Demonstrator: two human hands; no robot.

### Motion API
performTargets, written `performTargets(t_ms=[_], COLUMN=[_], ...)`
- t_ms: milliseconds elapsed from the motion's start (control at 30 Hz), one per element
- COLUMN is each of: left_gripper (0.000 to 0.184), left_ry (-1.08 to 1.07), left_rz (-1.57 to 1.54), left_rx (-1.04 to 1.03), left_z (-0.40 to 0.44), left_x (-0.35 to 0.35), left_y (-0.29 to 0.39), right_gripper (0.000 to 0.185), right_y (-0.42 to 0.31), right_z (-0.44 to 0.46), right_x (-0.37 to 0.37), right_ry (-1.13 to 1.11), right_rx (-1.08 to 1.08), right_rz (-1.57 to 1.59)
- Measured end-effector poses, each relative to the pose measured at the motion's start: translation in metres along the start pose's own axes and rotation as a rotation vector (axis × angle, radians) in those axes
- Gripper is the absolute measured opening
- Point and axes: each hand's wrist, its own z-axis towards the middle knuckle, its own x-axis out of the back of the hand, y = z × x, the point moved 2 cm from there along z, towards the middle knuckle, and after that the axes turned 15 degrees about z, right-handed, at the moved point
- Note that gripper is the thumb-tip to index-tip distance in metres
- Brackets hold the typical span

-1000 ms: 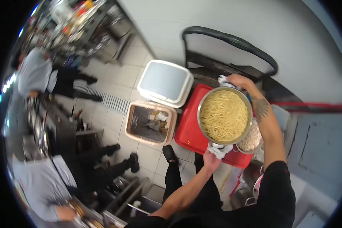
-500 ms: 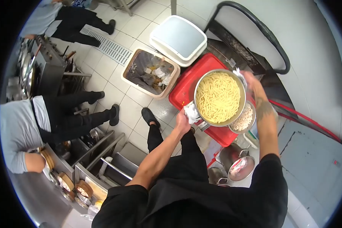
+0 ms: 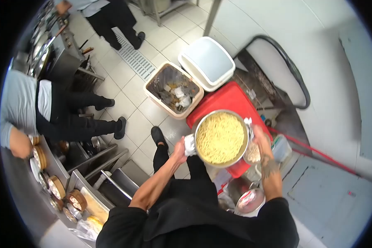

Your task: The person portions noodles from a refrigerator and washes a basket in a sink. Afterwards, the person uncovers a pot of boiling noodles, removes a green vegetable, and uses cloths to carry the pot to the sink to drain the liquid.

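A round metal pot full of yellow noodles is held level in front of me, between both hands. My left hand is closed on its left side through a white cloth. On the far right side, my right hand grips the pot through another white cloth; its fingers are partly hidden. Below the pot's right edge, a bowl of pale small pieces is partly covered by the pot and my right arm.
A red lid or tub lies beneath and beyond the pot. Behind it stand an open waste bin and a white container. Metal pots sit near my right leg. Two people stand at the left by cooking counters.
The pot of noodles has come closer to my body and left, off part of the red surface, with both hands still on it. My view has shifted too.
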Motion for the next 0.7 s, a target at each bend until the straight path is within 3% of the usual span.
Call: performTargets(t_ms=[100, 167, 300, 433, 567, 633, 700], left_gripper=[0.048, 0.044, 0.044, 0.044, 0.050, 0.050, 0.050], left_ry=[0.096, 0.122, 0.195, 0.190, 0.161, 0.037, 0.029], left_rz=[-0.078, -0.011, -0.070, -0.129, -0.114, -0.183, -0.119], left_rx=[0.023, 0.054, 0.015, -0.043, -0.171, -0.248, -0.315], left_z=[-0.035, -0.064, -0.140, -0.195, -0.216, -0.228, -0.232], left_x=[0.033, 0.045, 0.064, 0.084, 0.113, 0.116, 0.126], left_y=[-0.003, 0.018, 0.066, 0.118, 0.170, 0.204, 0.229], right_gripper=[0.029, 0.030, 0.030, 0.027, 0.029, 0.031, 0.032], right_y=[0.003, -0.004, -0.025, -0.036, -0.081, -0.098, -0.112], right_z=[-0.081, -0.081, -0.180, -0.200, -0.207, -0.210, -0.273], right_x=[-0.049, -0.055, -0.148, -0.210, -0.301, -0.336, -0.386], right_ry=[-0.034, -0.136, -0.128, -0.251, -0.361, -0.359, -0.295], right_rx=[-0.022, -0.002, 0.040, 0.141, 0.213, 0.302, 0.374], right_rz=[0.093, -0.107, -0.050, 0.011, -0.137, -0.263, -0.294])
